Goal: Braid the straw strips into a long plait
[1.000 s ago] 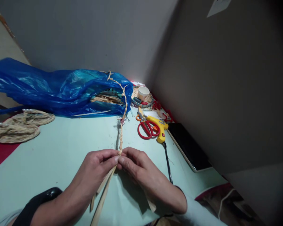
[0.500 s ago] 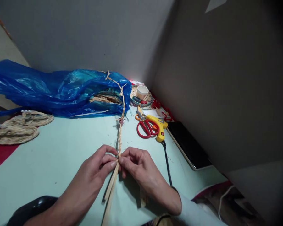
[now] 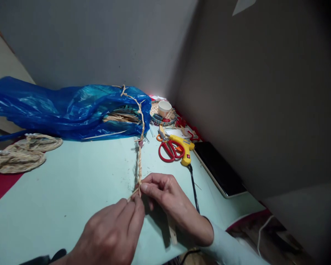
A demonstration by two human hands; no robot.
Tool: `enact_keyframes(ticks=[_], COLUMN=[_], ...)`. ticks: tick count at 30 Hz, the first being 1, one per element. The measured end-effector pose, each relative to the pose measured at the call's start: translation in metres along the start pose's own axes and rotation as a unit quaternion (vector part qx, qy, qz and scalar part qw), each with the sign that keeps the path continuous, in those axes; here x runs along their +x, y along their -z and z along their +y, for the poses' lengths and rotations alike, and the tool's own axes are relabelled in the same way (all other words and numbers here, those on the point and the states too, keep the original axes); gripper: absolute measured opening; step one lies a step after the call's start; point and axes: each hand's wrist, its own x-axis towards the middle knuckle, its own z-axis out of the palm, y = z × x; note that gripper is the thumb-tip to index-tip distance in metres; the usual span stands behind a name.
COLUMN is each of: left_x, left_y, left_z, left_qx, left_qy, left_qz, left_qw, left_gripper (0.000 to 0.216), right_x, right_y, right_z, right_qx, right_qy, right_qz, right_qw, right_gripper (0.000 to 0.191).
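Observation:
A pale straw braid (image 3: 139, 158) runs from the blue bag down the table towards me. Its near end is pinched between the thumb and fingers of my right hand (image 3: 165, 198). Just below and to the left, my left hand (image 3: 113, 228) is closed, back of the hand up, on the loose strands (image 3: 135, 193) that come out of the braid's end. Most of those strands are hidden behind the left hand. Another flat strand (image 3: 171, 230) hangs under my right hand.
A blue plastic bag (image 3: 57, 110) with dry strips lies along the back. Red-handled scissors (image 3: 167, 151) and a yellow glue gun (image 3: 186, 151) with a black cord lie right of the braid. Farther right is a tablet (image 3: 219, 169). Woven straw soles (image 3: 16, 160) sit at left; a white cup (image 3: 164, 108) stands behind.
My left hand has left the braid's end and come down towards me, turning over onto the loose strands. The right hand keeps its pinch. The view has shifted slightly.

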Motion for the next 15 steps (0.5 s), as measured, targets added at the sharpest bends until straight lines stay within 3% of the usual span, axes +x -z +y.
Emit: enact_keyframes(ticks=[2, 5, 8, 10, 12, 13, 15], left_x=[-0.004, -0.007, 0.001, 0.013, 0.028, 0.035, 0.044], left_y=[-0.005, -0.005, 0.007, 0.016, 0.021, 0.020, 0.014], left_z=[0.010, 0.018, 0.011, -0.002, -0.016, -0.022, -0.030], left_qx=[0.074, 0.076, -0.055, -0.194, -0.310, -0.374, -0.559], left_qy=[0.001, 0.020, 0.047, 0.113, 0.249, 0.316, 0.382], left_qz=[0.029, 0.033, 0.016, 0.009, -0.004, -0.032, -0.111], left_qw=[0.997, 0.996, 0.997, 0.974, 0.918, 0.871, 0.727], left_gripper=[0.051, 0.052, 0.035, 0.020, 0.018, 0.017, 0.019], right_x=[-0.001, -0.001, -0.001, 0.000, 0.001, 0.001, 0.000], right_y=[0.001, 0.001, 0.002, 0.003, 0.003, 0.003, 0.003], right_z=[-0.002, -0.003, 0.000, 0.002, 0.004, 0.005, 0.005], right_qx=[0.028, 0.086, 0.104, 0.111, 0.123, 0.130, 0.128], right_qy=[-0.006, -0.020, -0.021, -0.008, 0.006, 0.013, 0.022], right_qz=[-0.009, -0.026, -0.029, -0.027, -0.032, -0.035, -0.036], right_qw=[1.000, 0.996, 0.994, 0.993, 0.992, 0.991, 0.991], right_gripper=[0.026, 0.029, 0.031, 0.030, 0.028, 0.027, 0.023])
